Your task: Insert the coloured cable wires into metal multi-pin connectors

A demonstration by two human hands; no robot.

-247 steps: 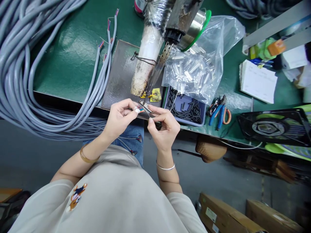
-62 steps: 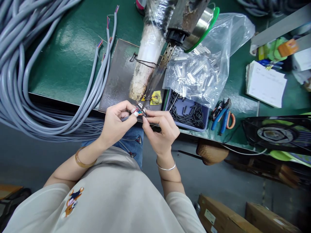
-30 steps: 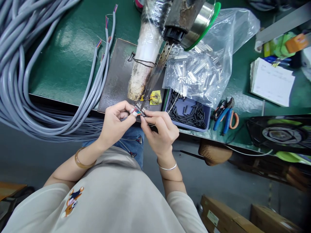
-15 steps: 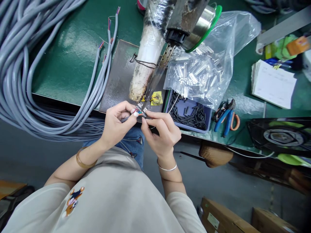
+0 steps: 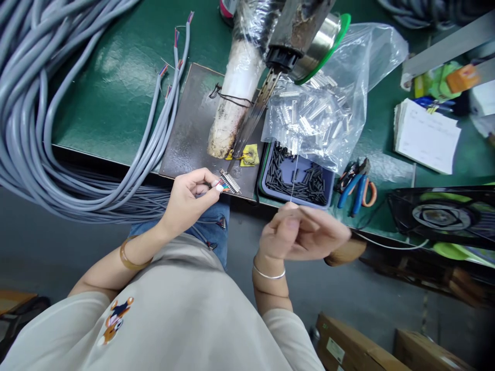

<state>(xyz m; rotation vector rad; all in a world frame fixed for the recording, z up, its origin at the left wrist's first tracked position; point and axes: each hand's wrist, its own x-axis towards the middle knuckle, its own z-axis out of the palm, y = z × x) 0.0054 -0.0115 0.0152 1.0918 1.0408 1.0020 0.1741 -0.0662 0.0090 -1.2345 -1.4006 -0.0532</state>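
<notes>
My left hand (image 5: 193, 198) is closed in a pinch around thin coloured wires (image 5: 221, 186). They run to a multi-pin metal connector (image 5: 231, 181) at the bench edge; the joins are too small to make out. Directly above the connector is the tip of a soldering iron (image 5: 255, 113), pointing down. My right hand (image 5: 301, 232) is off to the right, below a blue tray (image 5: 263, 191), partly smeared by motion. Its thumb and forefinger are closed on a thin strand of solder wire (image 5: 294, 178), which rises across the tray.
Thick grey cables (image 5: 34, 129) cover the left side. A solder spool (image 5: 323, 46) stands behind the iron. A clear bag (image 5: 348, 103) of connectors overlaps the tray, which holds black sleeves (image 5: 278, 175). Pliers (image 5: 359, 196), a notepad (image 5: 425, 136) and a fan (image 5: 441, 214) lie right.
My right hand has left the connector and moved right and slightly down, pulling the solder wire along. My left hand stays nearly in place; more of the connector now shows.
</notes>
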